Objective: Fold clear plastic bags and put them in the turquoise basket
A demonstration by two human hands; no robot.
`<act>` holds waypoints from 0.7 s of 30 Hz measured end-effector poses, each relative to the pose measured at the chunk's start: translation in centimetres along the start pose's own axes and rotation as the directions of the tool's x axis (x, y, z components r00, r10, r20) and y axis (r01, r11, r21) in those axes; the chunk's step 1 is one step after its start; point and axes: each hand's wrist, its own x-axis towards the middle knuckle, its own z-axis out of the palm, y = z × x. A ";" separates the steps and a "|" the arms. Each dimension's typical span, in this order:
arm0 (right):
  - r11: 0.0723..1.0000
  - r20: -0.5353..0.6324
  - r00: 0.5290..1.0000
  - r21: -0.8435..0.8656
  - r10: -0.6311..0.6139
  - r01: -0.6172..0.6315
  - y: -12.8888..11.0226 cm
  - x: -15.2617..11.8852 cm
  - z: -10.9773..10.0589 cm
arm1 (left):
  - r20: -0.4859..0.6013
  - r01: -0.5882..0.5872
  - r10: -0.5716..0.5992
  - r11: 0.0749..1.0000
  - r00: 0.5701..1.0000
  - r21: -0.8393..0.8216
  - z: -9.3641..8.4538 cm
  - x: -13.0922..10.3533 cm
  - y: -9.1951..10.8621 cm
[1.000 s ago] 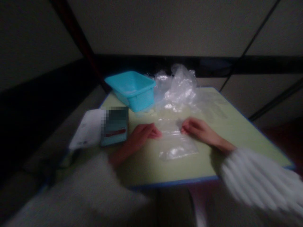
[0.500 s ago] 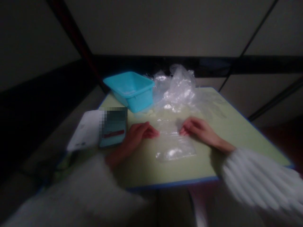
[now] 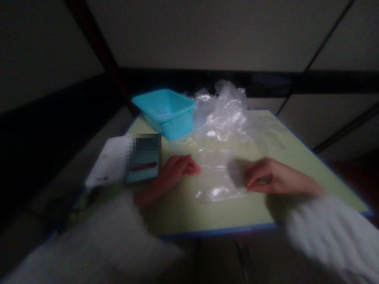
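A clear plastic bag (image 3: 217, 181) lies flat on the table, with a crease running across it. At its left edge my left hand (image 3: 180, 167) is closed, the fingertips pinched together on the plastic. My right hand (image 3: 271, 175) has its thumb and fingers curled into a pinch at the bag's near right corner. The dim, blurred picture hides how much plastic lies between the fingertips.
A blue plastic basket (image 3: 177, 124) stands at the back left of the yellow-green table (image 3: 299, 169). Beside it is a heap of crumpled clear bags (image 3: 229, 106). To the left lie a dark tablet-like device (image 3: 143, 157) and a white flat item (image 3: 108, 161).
My right hand has moved right and toward me, from the bag's right side down to its near right corner. My left hand has stayed at the left edge. The view shifted slightly.
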 end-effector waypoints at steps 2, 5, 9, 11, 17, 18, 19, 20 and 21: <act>0.999 0.061 0.998 0.018 0.029 -0.030 0.2 -0.3 0.1 | 0.001 0.003 -0.003 1.000 1.000 0.005 0.0 0.0 0.0; 0.998 0.100 0.994 0.040 0.048 -0.053 0.4 -0.5 0.3 | 0.004 0.010 -0.010 1.000 1.000 0.006 0.0 0.0 0.1; 0.999 0.102 0.994 0.037 0.031 -0.035 0.3 -0.5 0.3 | 0.002 0.012 -0.012 1.000 1.000 0.001 -0.1 0.0 0.1; 0.999 0.113 0.993 0.030 0.018 -0.022 0.2 -0.4 0.3 | 0.003 0.006 -0.006 1.000 1.000 0.001 -0.1 0.0 0.0; 0.998 0.157 0.986 0.020 0.060 -0.064 0.0 -0.3 0.2 | 0.006 0.005 -0.005 1.000 1.000 0.004 -0.1 0.0 0.0; 0.998 0.154 0.986 0.018 0.062 -0.066 0.0 -0.3 0.2 | 0.004 0.007 -0.007 1.000 1.000 0.004 -0.1 0.0 0.1; 0.998 0.155 0.986 0.015 0.064 -0.067 0.0 -0.3 0.2 | 0.002 0.006 -0.006 1.000 1.000 0.002 -0.1 0.0 0.1; 0.998 0.155 0.986 0.009 0.065 -0.067 0.0 -0.4 0.2 | -0.001 0.005 -0.005 1.000 1.000 -0.001 -0.1 0.0 0.1; 0.998 0.155 0.986 0.002 0.063 -0.064 0.1 -0.4 0.2 | -0.005 0.003 -0.003 1.000 1.000 -0.005 -0.1 0.0 0.1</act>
